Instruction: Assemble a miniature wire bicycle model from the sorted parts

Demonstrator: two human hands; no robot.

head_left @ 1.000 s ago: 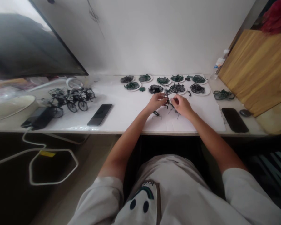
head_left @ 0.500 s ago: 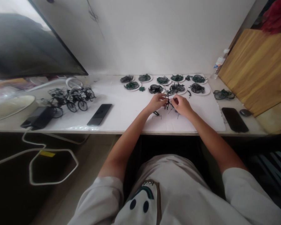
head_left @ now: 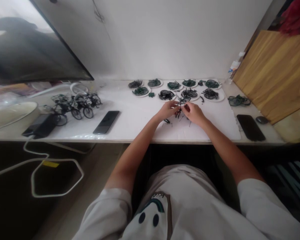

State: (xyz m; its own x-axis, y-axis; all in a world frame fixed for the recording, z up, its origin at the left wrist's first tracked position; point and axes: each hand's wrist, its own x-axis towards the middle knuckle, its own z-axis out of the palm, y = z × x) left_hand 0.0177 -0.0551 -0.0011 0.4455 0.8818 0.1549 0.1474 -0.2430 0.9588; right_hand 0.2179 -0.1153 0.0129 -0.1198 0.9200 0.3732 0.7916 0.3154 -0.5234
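Between my two hands is a small dark model bicycle part (head_left: 178, 114), thin and partly covered by fingers. My left hand (head_left: 168, 110) grips it from the left, fingers closed round it. From the other side my right hand (head_left: 192, 111) pinches at its upper part; whether a separate small piece sits in that pinch is hidden. Below the hands, a short dark green piece (head_left: 167, 121) and some thin wire-like bits lie on the white board (head_left: 140, 130). Just beyond the fingers are plates of dark bicycle parts, the nearest being a plate (head_left: 197, 97) with wheels on it.
Several finished-looking model bicycles (head_left: 76, 106) stand at the left by a black box (head_left: 41, 125) and a basin (head_left: 15, 115). One phone (head_left: 106, 122) lies left, another phone (head_left: 250, 127) right, near a mouse (head_left: 262, 120). A bottle (head_left: 235, 66) stands by the wooden panel (head_left: 277, 73).
Both hands stay in nearly the same place. The fingers have shifted slightly, and the right fingertips are a bit closer to the left ones.
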